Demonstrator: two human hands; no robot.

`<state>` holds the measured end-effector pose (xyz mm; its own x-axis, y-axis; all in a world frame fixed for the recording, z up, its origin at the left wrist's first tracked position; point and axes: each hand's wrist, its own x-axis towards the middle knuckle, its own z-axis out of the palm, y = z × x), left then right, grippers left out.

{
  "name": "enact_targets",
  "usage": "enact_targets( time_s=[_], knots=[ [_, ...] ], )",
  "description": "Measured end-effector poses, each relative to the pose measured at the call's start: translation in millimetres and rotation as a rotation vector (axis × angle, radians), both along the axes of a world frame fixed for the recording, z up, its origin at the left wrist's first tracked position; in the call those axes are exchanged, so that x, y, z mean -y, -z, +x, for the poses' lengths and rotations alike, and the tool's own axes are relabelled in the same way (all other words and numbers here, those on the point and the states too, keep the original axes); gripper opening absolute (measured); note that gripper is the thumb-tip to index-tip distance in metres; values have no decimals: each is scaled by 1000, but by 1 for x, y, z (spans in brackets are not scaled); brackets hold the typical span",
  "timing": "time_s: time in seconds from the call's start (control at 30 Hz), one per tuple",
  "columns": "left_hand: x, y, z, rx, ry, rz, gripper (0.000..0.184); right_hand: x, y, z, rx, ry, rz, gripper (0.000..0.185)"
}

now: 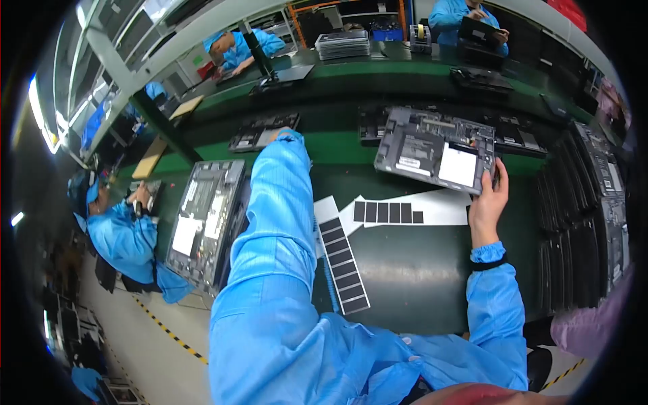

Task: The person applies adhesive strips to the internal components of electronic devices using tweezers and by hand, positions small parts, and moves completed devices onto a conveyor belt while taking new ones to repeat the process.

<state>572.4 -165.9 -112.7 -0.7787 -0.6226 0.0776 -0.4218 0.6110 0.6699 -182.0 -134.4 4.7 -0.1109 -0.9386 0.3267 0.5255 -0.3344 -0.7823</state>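
My right hand [487,209], half-closed, grips the laptop base [420,147] right of centre — best kept level — my left [286,133], upper centre, I can't tell.

A dark green bench [398,260] spans the room, its surface catching a pale glare toward the near edge. A green post [165,125] stands by its left side, under a pale overhead frame [108,54]. Past the far edge rises an orange rack [403,20]. The light-colored floor [152,341] carries yellow-and-black striped tape [169,329] on the left. Bright tube lights [39,115] glow at far left, where the surroundings are dark.
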Motion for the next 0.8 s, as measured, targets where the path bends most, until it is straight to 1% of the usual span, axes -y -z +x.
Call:
enact_targets(
  time_s=[0.03,0.07,0.13,0.2,0.23,0.27,0.33,0.37,0.4,0.47,0.5,0.53,0.57,0.6,0.63,0.67,0.7,0.73,0.77,0.8],
  knots=[
    [-16,7,-23,356,-448,80,40,1,4,-3,-4,-17,21,40],
    [-19,-6,-54,585,-842,205,38,6,6,-4,-13,-33,38,40],
    [-22,-29,-82,673,-1172,333,35,6,15,-5,-83,-3,28,38],
    [-19,-58,-108,575,-1436,347,31,6,7,-1,-148,14,24,36],
    [-16,-72,-122,469,-1601,317,30,6,7,0,-161,7,3,35],
    [-11,-84,-135,331,-1769,258,28,3,4,1,-129,-4,19,35],
    [-2,-108,-157,-15,-1983,79,25,-1,-4,5,-69,-27,40,36],
    [2,-122,-165,-175,-2021,-16,24,-2,-10,11,-37,-31,58,36],
    [3,-134,-169,-298,-2006,-102,23,0,-16,22,-45,-56,46,36],
    [2,-157,-179,-475,-1862,-275,21,10,-31,51,-56,-96,27,35],
    [-2,-169,-182,-490,-1730,-387,20,15,-38,74,-86,-107,16,35],
    [-11,-182,-192,-435,-1621,-499,20,21,-44,101,-113,-119,4,35],
    [-41,-222,-246,-376,-1565,-550,18,26,-46,129,-249,-64,-49,34],
    [-51,-236,-274,-254,-1559,-609,17,32,-44,157,-390,-6,-107,34],
    [-62,-250,-302,-133,-1552,-672,17,41,-32,194,-434,44,-150,35],
    [-54,-251,-310,-468,-1492,-487,19,51,-19,231,-482,99,-214,36],
    [-54,-260,-337,-1201,-1323,-98,18,47,-10,271,-462,100,-162,34],
    [-55,-270,-366,-1993,-1140,207,17,41,-8,303,-437,97,-105,33],
    [-76,-281,-406,-1971,-1220,144,17,35,-17,320,-542,-13,-49,33],
    [-98,-292,-437,-1966,-1294,182,20,18,-23,341,-645,-137,21,34]
  ],
)
